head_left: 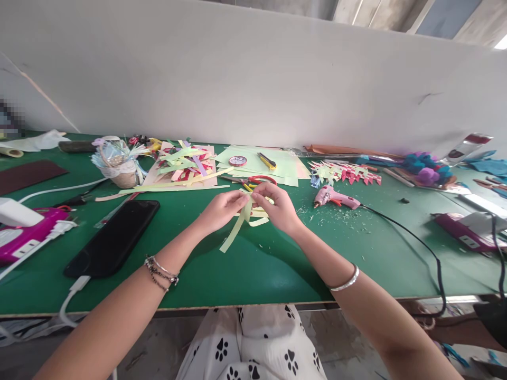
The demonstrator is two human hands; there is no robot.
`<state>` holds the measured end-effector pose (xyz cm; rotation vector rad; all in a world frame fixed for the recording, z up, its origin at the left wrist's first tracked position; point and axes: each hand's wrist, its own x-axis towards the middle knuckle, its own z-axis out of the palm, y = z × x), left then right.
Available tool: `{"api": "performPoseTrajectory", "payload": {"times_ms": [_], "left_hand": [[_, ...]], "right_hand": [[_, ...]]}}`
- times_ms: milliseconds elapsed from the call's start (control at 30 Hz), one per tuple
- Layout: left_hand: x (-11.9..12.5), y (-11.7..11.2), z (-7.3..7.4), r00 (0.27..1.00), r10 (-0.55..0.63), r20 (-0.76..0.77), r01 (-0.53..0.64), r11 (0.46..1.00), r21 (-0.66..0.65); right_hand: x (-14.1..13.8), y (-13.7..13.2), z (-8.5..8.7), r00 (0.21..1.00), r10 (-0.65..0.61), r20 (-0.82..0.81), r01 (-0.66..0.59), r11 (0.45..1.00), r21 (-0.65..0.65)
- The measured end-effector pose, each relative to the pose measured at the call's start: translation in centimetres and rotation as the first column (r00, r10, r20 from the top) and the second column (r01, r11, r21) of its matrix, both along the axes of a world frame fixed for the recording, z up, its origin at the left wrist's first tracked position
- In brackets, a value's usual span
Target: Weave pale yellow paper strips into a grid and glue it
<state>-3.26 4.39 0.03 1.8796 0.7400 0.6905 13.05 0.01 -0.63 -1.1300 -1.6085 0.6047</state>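
Observation:
Between my two hands is a pale green paper strip (234, 232), its long tail hanging toward the table's front edge. My left hand (225, 210) pinches it from the left side. Opposite, my right hand (275, 205) pinches the same paper, fingertips close to those of the left. More pale strips lie beneath the hands, partly hidden by them. Just beyond the fingers rest red-handled scissors (264, 179), with something yellow beside them. To the right of my right hand lies a pink glue gun (336, 197) on its side, its black cord trailing off.
A pile of cut paper strips (186, 163) lies back left, beside a small basket (122, 166). Pale green sheets (285, 177) carry a tape roll (237, 160) and a yellow cutter (267, 160). A black phone (113, 240) is plugged in at left; purple power strips (467, 229) stand at both sides.

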Motion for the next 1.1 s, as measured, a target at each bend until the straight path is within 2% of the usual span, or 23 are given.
{"api": "performPoseTrajectory", "payload": {"times_ms": [167, 233, 400, 633, 767, 1100], "left_hand": [[0.0, -0.3, 0.4, 0.991, 0.093, -0.1, -0.071, 0.977, 0.201], [0.0, -0.4, 0.6, 0.987, 0.103, -0.123, -0.072, 0.969, 0.237], [-0.1, -0.4, 0.6, 0.989, 0.041, -0.145, -0.007, 0.974, 0.227], [-0.2, -0.3, 0.6, 0.986, 0.033, -0.164, -0.002, 0.983, 0.186], [-0.3, -0.4, 1.0, 0.985, 0.012, -0.171, 0.017, 0.985, 0.169], [-0.3, -0.4, 1.3, 0.978, 0.078, -0.195, -0.006, 0.939, 0.344]], "right_hand": [[-0.1, 0.0, -0.1, 0.993, -0.036, 0.108, 0.036, 0.999, 0.007], [-0.1, 0.0, -0.1, 0.984, -0.079, 0.161, 0.075, 0.997, 0.031], [-0.1, -0.2, -0.2, 0.959, -0.165, 0.23, 0.148, 0.985, 0.09], [0.0, -0.4, -0.2, 0.938, -0.191, 0.289, 0.143, 0.973, 0.18], [0.2, -0.3, 0.0, 0.928, -0.199, 0.314, 0.147, 0.972, 0.184], [0.8, -0.4, 0.5, 0.904, -0.136, 0.405, 0.063, 0.98, 0.188]]}}
